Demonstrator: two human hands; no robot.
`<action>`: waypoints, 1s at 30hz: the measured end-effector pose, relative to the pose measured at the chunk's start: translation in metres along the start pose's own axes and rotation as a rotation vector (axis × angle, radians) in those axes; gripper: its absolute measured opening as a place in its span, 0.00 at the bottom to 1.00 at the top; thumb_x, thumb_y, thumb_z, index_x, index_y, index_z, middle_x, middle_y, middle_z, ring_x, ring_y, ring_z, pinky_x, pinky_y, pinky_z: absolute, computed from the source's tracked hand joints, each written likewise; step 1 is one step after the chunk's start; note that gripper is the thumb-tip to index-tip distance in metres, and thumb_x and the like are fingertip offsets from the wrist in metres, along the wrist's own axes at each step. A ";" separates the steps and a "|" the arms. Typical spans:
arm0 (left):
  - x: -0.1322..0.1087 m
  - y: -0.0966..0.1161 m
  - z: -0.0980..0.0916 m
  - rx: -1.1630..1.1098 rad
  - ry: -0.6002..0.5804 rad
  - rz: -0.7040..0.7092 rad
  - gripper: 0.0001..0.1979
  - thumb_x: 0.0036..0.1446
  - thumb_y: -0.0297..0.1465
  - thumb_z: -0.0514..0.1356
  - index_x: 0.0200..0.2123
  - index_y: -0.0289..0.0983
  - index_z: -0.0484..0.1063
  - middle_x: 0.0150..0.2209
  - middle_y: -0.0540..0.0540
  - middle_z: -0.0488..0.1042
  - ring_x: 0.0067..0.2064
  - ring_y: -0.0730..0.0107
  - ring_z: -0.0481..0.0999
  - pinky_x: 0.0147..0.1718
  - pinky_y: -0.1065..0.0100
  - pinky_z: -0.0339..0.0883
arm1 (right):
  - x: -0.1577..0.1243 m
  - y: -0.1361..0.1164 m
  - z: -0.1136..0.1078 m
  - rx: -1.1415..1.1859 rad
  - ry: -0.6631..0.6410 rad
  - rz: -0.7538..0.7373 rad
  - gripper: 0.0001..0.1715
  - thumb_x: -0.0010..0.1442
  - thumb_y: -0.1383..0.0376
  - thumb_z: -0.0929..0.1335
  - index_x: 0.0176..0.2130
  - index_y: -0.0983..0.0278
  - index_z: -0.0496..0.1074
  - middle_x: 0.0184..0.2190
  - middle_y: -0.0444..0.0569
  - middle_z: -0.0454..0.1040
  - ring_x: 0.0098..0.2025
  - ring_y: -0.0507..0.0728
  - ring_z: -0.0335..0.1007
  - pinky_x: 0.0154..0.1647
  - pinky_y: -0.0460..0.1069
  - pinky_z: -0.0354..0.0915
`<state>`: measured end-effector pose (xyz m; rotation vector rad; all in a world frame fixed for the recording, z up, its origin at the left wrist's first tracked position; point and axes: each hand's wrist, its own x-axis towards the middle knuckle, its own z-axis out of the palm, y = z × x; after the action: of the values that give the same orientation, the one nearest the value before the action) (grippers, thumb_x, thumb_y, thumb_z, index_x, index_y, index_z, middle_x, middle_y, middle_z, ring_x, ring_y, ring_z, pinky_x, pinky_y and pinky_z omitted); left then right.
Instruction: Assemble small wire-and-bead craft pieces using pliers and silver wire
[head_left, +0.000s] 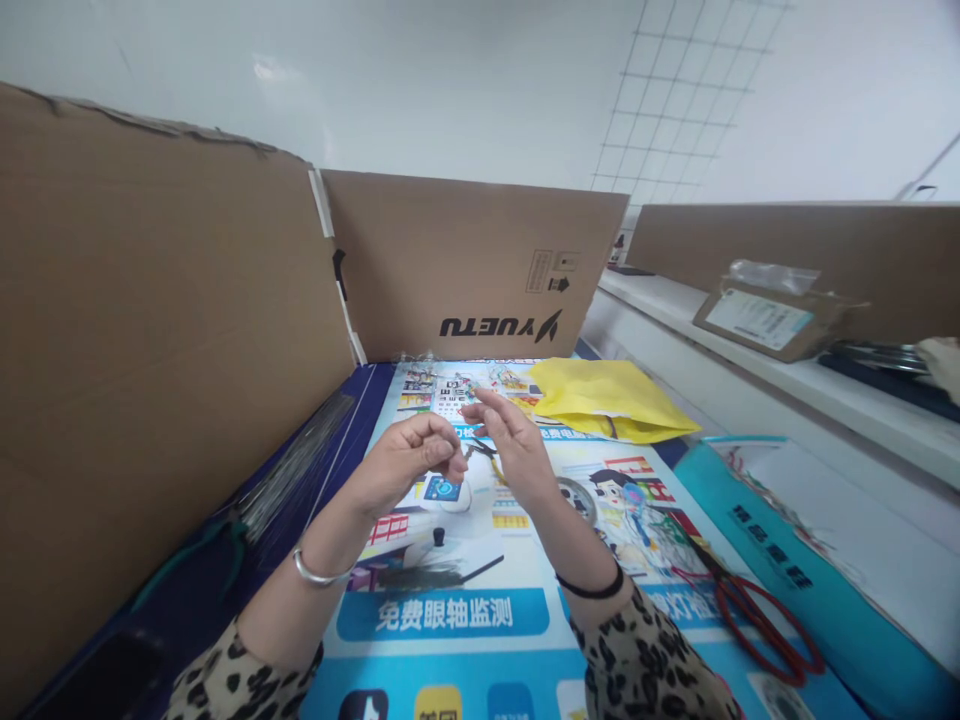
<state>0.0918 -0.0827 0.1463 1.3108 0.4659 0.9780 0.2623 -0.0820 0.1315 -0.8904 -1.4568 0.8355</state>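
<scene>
My left hand [409, 462] is curled, thumb and fingertips pinched together on something too small to make out. My right hand [508, 445] is raised beside it, fingers partly stretched, fingertips close to the left hand's pinch. Both hover above a printed poster [450, 610] that covers the table. A silver bangle sits on my left wrist and a black band on my right. Small beads or wire bits lie on the poster just beyond the hands.
Cardboard walls [150, 330] stand at the left and back. A bundle of thin metal wires [296, 470] and green-handled pliers [202, 545] lie at the left. A yellow bag [607, 400] is behind the hands, red-handled scissors [757, 615] at the right.
</scene>
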 end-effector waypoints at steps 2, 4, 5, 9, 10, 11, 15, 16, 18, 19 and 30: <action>0.001 0.000 0.001 -0.005 0.012 -0.006 0.09 0.52 0.33 0.62 0.31 0.34 0.66 0.26 0.47 0.75 0.26 0.72 0.74 0.28 0.69 0.69 | -0.002 -0.001 0.000 -0.002 0.059 0.000 0.19 0.60 0.56 0.62 0.47 0.62 0.68 0.34 0.47 0.75 0.35 0.52 0.72 0.40 0.49 0.69; 0.001 -0.001 0.001 0.008 0.054 0.000 0.09 0.52 0.32 0.62 0.31 0.34 0.65 0.26 0.47 0.76 0.25 0.73 0.74 0.28 0.69 0.68 | -0.004 -0.001 0.000 -0.036 0.098 -0.017 0.17 0.59 0.57 0.63 0.44 0.62 0.70 0.29 0.45 0.73 0.29 0.50 0.71 0.35 0.48 0.70; 0.002 -0.002 0.001 0.022 0.084 0.010 0.09 0.52 0.32 0.62 0.31 0.34 0.65 0.26 0.47 0.76 0.26 0.73 0.74 0.28 0.70 0.68 | -0.005 -0.002 0.000 -0.062 0.103 -0.030 0.16 0.59 0.57 0.63 0.43 0.61 0.71 0.29 0.45 0.73 0.28 0.50 0.70 0.33 0.48 0.70; 0.004 -0.004 -0.002 0.115 0.208 0.081 0.07 0.52 0.32 0.62 0.31 0.34 0.67 0.25 0.49 0.75 0.27 0.75 0.73 0.26 0.73 0.66 | -0.007 -0.006 0.001 -0.226 0.061 -0.130 0.14 0.60 0.59 0.62 0.43 0.59 0.73 0.34 0.46 0.74 0.27 0.49 0.70 0.31 0.47 0.70; 0.005 -0.004 -0.003 0.147 0.228 0.100 0.07 0.51 0.31 0.62 0.30 0.34 0.68 0.25 0.50 0.74 0.26 0.75 0.72 0.26 0.73 0.65 | -0.008 -0.007 0.001 -0.283 0.045 -0.166 0.14 0.60 0.60 0.62 0.43 0.58 0.73 0.34 0.46 0.74 0.27 0.49 0.69 0.32 0.48 0.70; 0.005 -0.004 -0.003 0.181 0.243 0.116 0.06 0.51 0.31 0.61 0.29 0.34 0.68 0.24 0.50 0.74 0.26 0.76 0.71 0.25 0.74 0.65 | -0.008 -0.008 0.001 -0.340 0.028 -0.205 0.14 0.60 0.61 0.62 0.43 0.58 0.73 0.35 0.46 0.75 0.27 0.50 0.70 0.34 0.48 0.69; 0.005 -0.004 -0.002 0.290 0.266 0.130 0.05 0.50 0.30 0.62 0.28 0.33 0.70 0.22 0.51 0.73 0.24 0.76 0.70 0.26 0.73 0.65 | -0.009 -0.010 0.003 -0.497 -0.018 -0.358 0.14 0.61 0.65 0.61 0.43 0.60 0.73 0.34 0.48 0.76 0.35 0.53 0.71 0.39 0.49 0.68; 0.005 -0.004 -0.002 0.303 0.270 0.127 0.05 0.50 0.29 0.62 0.28 0.33 0.70 0.22 0.51 0.72 0.24 0.76 0.70 0.26 0.73 0.66 | -0.009 -0.009 0.004 -0.518 -0.029 -0.380 0.14 0.61 0.65 0.61 0.43 0.60 0.73 0.34 0.49 0.76 0.37 0.53 0.71 0.40 0.49 0.67; 0.005 -0.003 0.000 0.319 0.276 0.121 0.04 0.50 0.29 0.61 0.28 0.33 0.69 0.22 0.51 0.72 0.24 0.76 0.70 0.25 0.73 0.66 | -0.009 -0.008 0.005 -0.548 -0.044 -0.393 0.14 0.62 0.66 0.60 0.43 0.62 0.73 0.35 0.49 0.76 0.37 0.53 0.71 0.39 0.49 0.67; 0.005 -0.003 0.000 0.326 0.280 0.121 0.04 0.50 0.28 0.61 0.28 0.33 0.69 0.22 0.51 0.72 0.24 0.76 0.70 0.25 0.73 0.66 | -0.009 -0.007 0.005 -0.558 -0.051 -0.391 0.14 0.62 0.66 0.60 0.43 0.62 0.73 0.35 0.49 0.76 0.37 0.53 0.71 0.39 0.49 0.67; 0.006 -0.003 -0.003 0.386 0.288 0.127 0.05 0.50 0.28 0.61 0.27 0.33 0.68 0.22 0.51 0.72 0.24 0.76 0.70 0.25 0.73 0.66 | -0.012 -0.011 0.003 -0.521 -0.139 -0.280 0.13 0.61 0.66 0.61 0.40 0.61 0.72 0.33 0.48 0.76 0.33 0.53 0.72 0.34 0.47 0.67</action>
<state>0.0942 -0.0759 0.1447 1.5639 0.8321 1.2329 0.2590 -0.0980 0.1353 -0.9891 -1.9148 0.3123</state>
